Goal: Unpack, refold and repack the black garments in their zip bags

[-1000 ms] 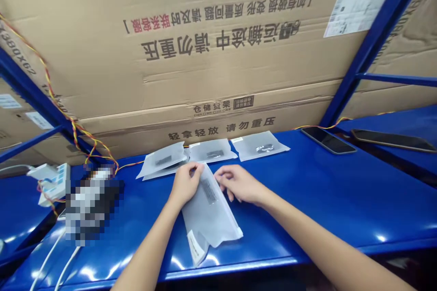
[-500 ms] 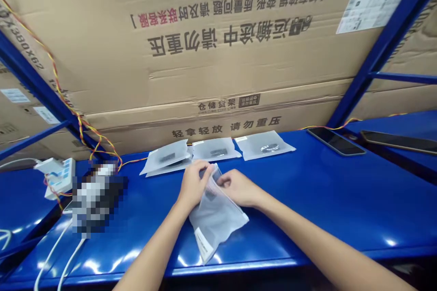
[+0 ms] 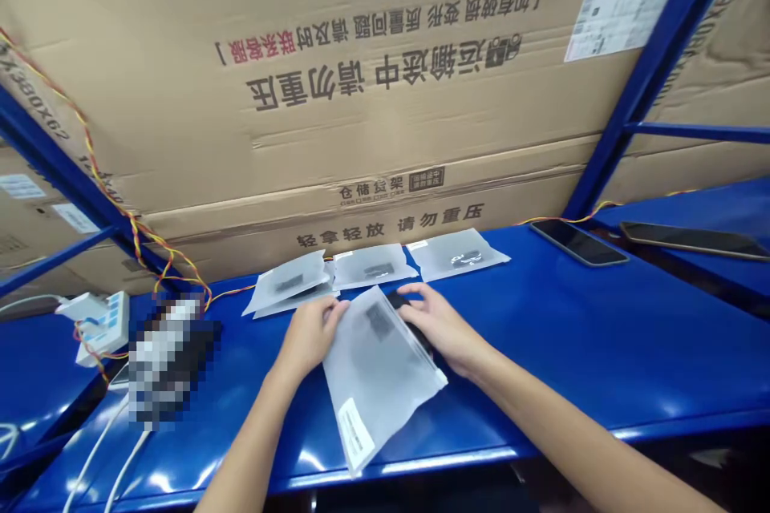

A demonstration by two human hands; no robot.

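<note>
A frosted zip bag (image 3: pixel 385 377) with a white label near its lower corner lies tilted between my hands; a dark shape shows through its upper part. My left hand (image 3: pixel 310 333) pinches the bag's left edge between thumb and fingers. At the zip side, my right hand (image 3: pixel 442 329) grips a black object (image 3: pixel 415 325), partly covered by my fingers and the bag. Its kind is unclear, and I cannot tell how much of it sits inside the bag. Just behind my hands are more frosted bags (image 3: pixel 373 266) with dark items inside.
Two phones (image 3: pixel 577 243) lie at the right on the blue shelf (image 3: pixel 541 353). To the left are a power strip (image 3: pixel 105 329), white cables and a pixelated object (image 3: pixel 174 361). A large cardboard box (image 3: pixel 385 128) stands behind, with a blue post (image 3: pixel 631 96) at its right.
My right hand has drawn back slightly to the right, and the black object now shows at the bag's edge. My left hand has shifted left; the bag lies flatter.
</note>
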